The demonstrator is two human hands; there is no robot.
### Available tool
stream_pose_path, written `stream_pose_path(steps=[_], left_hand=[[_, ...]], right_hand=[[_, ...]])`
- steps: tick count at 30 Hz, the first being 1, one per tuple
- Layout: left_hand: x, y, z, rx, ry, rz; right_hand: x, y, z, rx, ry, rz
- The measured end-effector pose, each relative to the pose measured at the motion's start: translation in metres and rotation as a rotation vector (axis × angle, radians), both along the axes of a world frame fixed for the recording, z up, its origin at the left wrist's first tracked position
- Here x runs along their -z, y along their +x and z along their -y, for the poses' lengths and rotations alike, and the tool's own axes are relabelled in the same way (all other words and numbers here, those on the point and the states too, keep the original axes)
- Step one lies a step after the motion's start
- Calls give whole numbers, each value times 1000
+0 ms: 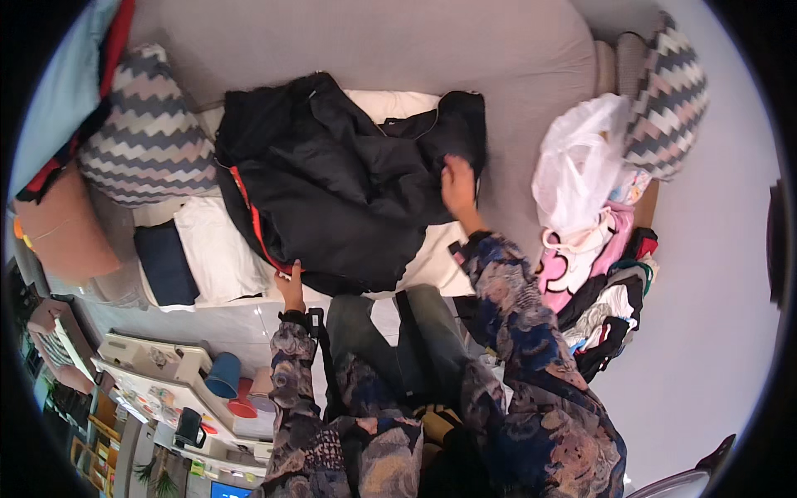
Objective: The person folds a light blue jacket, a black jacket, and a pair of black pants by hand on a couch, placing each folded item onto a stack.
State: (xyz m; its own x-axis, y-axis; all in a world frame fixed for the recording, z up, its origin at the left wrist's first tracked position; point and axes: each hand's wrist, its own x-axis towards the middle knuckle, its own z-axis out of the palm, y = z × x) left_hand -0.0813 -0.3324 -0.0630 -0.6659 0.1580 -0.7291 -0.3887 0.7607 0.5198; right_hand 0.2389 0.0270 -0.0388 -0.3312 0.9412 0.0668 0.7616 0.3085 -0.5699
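Note:
Spread across the sofa seat in front of me is a black jacket (348, 180) with a red strip along its left edge and a label at the collar. My left hand (290, 285) pinches the lower left edge by the red strip, thumb on top. Against the right part of the jacket rests my right hand (459, 190); whether its fingers grip the fabric cannot be made out. Cream fabric (439, 264) shows under the jacket. Left of it lie a folded white garment (218, 249) and a folded dark navy garment (166, 264).
Zigzag-patterned cushions stand at the left (149, 131) and right (669, 99). A white plastic bag (579, 162), a pink and white bag (579, 255) and a heap of clothes (607, 324) line the right side. Behind me on the left are a white table (168, 386) and a blue bin (223, 375).

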Motion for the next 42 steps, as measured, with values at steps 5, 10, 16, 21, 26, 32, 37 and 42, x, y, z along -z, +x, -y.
stream_pose_path(steps=[5,10,16,21,26,32,37,42], left_hand=[[37,40,32,-104,-33,206],[43,80,-1,-434,-119,368],[62,54,48,-550,100,224],[-109,-43,33,-195,446,69],[-219,-193,58,-345,370,-105],[-160,-91,-86,147,286,123],[-44,98,-141,872,359,-155],[-46,145,-72,156,272,-290]], right_hand=[[45,-32,-131,-176,162,384],[69,-10,-183,-303,20,809],[93,33,-143,-512,13,800],[73,80,-36,-205,-414,783],[25,92,130,8,-630,83],[29,100,180,1055,-1439,-521],[69,138,199,1165,-887,-1030],[34,157,153,1139,-659,-1043]])
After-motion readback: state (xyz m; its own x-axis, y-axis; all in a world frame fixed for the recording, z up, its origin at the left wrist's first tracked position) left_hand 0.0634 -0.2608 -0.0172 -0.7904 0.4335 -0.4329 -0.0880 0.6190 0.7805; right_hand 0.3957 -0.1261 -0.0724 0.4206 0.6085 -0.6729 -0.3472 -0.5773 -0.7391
